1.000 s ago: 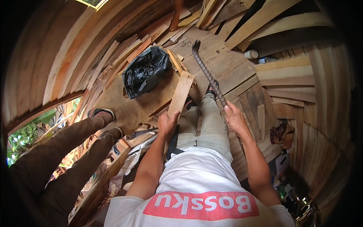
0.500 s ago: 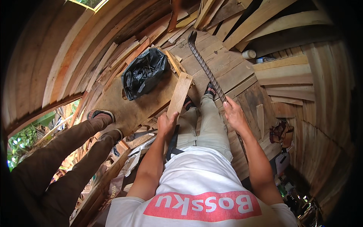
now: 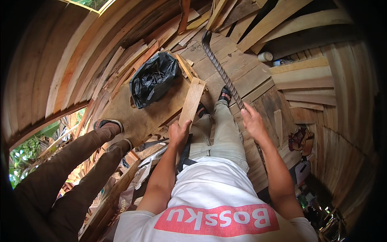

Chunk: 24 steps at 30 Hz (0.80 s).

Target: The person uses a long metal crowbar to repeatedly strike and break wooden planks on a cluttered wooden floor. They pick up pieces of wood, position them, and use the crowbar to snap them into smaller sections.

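Our left hand (image 3: 178, 133) is closed round the near end of a board (image 3: 192, 100), whose far end reaches over the right corner of the plywood (image 3: 119, 107); we cannot tell whether it rests there. Our right hand (image 3: 253, 123) grips a twisted metal bar (image 3: 223, 72) along its shaft, the hooked end pointing out over the floor (image 3: 248, 68). To manage both well, we would judge it best to hold the board firm and flat, keep the fingers out of the bar's path, and hold the hook well apart from the co-worker's foot (image 3: 109, 124) at the plywood's left edge. A black bag (image 3: 148, 89) sits open-mouthed toward the plywood's far edge, with dark, thin scraps (image 3: 160, 74) inside that we cannot identify. By the floor's right edge a pale can (image 3: 265, 57) lies on its side, its contents hidden from us.
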### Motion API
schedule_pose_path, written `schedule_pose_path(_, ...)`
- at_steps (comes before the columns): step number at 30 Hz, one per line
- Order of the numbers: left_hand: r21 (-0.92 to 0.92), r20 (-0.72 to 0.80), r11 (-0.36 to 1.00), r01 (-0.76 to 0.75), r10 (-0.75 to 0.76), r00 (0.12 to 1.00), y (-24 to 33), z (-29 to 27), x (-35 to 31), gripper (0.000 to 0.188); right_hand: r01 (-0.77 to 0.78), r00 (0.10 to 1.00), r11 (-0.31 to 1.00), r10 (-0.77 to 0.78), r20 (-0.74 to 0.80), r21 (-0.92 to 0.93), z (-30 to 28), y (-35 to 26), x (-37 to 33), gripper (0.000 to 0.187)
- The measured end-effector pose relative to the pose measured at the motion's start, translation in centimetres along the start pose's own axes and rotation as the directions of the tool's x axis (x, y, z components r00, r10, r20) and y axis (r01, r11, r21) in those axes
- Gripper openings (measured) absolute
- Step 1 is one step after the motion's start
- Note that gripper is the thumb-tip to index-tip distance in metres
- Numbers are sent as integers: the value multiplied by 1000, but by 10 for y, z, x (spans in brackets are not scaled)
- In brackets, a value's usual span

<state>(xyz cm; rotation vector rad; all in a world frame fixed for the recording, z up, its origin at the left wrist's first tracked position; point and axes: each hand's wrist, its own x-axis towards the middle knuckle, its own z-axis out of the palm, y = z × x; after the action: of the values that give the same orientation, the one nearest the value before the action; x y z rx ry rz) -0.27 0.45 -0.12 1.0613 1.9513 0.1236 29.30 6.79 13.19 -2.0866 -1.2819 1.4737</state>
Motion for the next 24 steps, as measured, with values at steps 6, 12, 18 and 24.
schedule_pose_path(6, 21, -28, 999, -32, 33, 999, -5, 3, 6, 71, -311, 939, 950, 307, 156, 4, 27, 45, -1, 43)
schedule_pose_path(12, 78, -43, 996, -33, 36, 998, -8, 4, 3, 71, -101, 995, 995, 102, -21, 18, -20, -5, 2, 43)
schedule_pose_path(18, 55, -37, 998, -3, 5, 999, 9, -3, -3, 74, -34, 997, 992, 43, 69, -122, 23, 44, -6, 44)
schedule_pose_path(24, 62, -47, 998, 2, 1, 999, 3, 1, -1, 75, -206, 975, 977, 209, 71, -47, 10, 25, -9, 44)
